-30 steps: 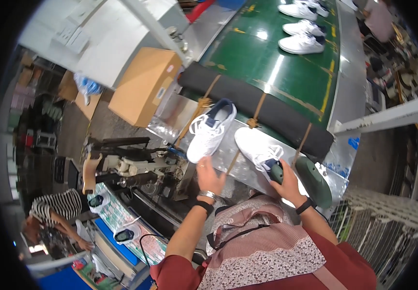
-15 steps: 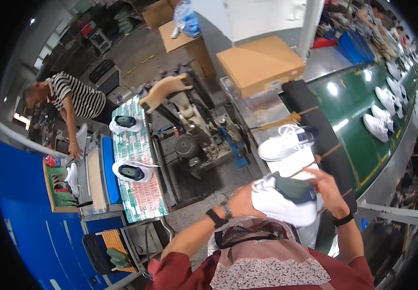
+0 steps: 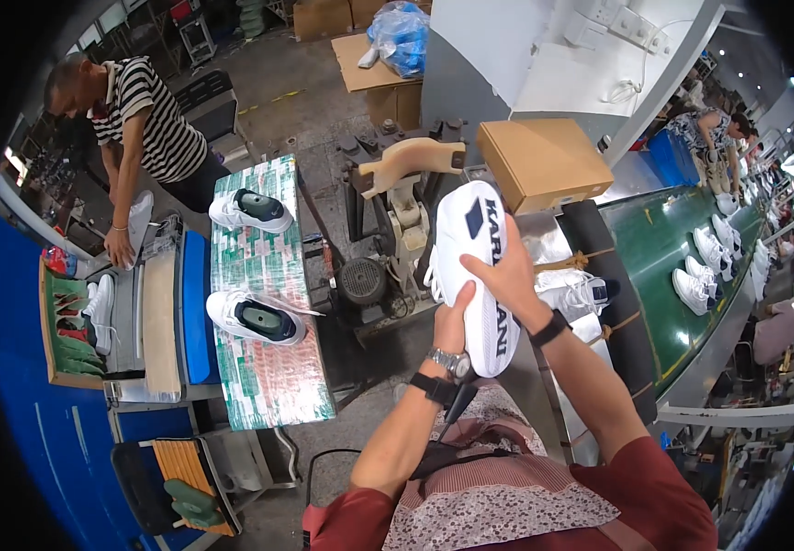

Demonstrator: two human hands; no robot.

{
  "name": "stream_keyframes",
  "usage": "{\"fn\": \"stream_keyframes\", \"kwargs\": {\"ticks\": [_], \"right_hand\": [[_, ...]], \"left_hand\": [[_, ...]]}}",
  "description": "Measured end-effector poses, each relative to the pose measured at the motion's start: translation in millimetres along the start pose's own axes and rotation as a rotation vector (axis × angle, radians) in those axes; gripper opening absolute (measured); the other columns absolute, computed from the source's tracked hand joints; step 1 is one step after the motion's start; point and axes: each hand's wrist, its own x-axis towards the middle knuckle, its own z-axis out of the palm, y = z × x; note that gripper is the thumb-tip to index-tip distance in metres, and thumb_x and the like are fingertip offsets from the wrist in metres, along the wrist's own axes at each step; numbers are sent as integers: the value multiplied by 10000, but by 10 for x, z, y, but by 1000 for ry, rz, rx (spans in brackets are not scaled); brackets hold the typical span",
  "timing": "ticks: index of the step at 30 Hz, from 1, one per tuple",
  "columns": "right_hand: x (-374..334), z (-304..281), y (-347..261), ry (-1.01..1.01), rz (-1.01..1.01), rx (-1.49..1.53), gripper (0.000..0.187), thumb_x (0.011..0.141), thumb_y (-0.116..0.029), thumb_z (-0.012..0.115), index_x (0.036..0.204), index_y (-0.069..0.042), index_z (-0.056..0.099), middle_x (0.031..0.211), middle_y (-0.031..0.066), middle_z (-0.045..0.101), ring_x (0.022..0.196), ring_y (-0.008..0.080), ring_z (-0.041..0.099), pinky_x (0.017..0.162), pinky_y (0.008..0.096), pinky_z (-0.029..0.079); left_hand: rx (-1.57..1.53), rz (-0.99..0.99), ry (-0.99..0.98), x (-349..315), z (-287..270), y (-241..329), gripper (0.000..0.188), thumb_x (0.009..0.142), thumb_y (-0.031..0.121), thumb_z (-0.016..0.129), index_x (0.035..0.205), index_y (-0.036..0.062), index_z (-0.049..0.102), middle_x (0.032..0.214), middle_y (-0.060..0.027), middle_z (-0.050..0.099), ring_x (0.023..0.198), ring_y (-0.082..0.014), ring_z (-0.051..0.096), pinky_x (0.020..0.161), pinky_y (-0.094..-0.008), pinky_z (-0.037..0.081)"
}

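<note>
In front of my apron I hold a white sneaker [image 3: 459, 230] nearly upright, its white sole with dark lettering and a dark diamond facing me. My left hand [image 3: 452, 321] grips its lower left edge, thumb on the sole. Along its right edge my right hand [image 3: 512, 280] is wrapped, thumb also pressed to the sole. Most of the upper is hidden; white laces stick out at its left. Just right of my right hand, another white laced sneaker [image 3: 573, 289] lies beside the dark roll at the belt.
A green conveyor belt [image 3: 636, 303] carries white shoes on the right. A cardboard box [image 3: 544, 161] stands ahead, beside a machine with a motor [image 3: 362, 280]. Left, two white sneakers [image 3: 246, 213] rest on a taped table [image 3: 268, 390]; a person in stripes [image 3: 154, 129] handles a shoe beyond.
The sneaker has been lifted away from the belt side and turned, so its sole now faces me. My right hand has moved left onto the sole; my view has shifted.
</note>
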Motion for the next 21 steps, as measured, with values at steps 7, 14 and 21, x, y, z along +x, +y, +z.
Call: {"fn": "stream_keyframes", "kwargs": {"ticks": [7, 14, 21], "right_hand": [[370, 16, -582, -229, -53, -386, 875, 724, -408, 831, 1295, 106, 412, 1141, 360, 626, 986, 507, 677, 862, 536, 563], [260, 82, -450, -265, -72, -434, 1017, 715, -436, 827, 1432, 98, 341, 1119, 326, 630, 915, 495, 683, 812, 544, 563], [133, -11, -404, -237, -22, -392, 1010, 717, -431, 823, 1451, 51, 323, 1121, 305, 630, 917, 483, 680, 794, 538, 564]], "left_hand": [[-495, -187, -212, 45, 85, 160, 734, 1046, 624, 446, 1484, 37, 505, 1351, -149, 662, 1188, -301, 667, 1049, -418, 531], [-490, -177, -150, -33, 15, -89, 788, 1056, 662, 377, 1567, 63, 416, 1494, -169, 568, 1325, -339, 587, 1128, -479, 477], [-644, -183, -209, -87, 124, -269, 812, 1021, 692, 423, 1531, 61, 463, 1408, -126, 631, 1228, -314, 642, 1076, -445, 509]]}}
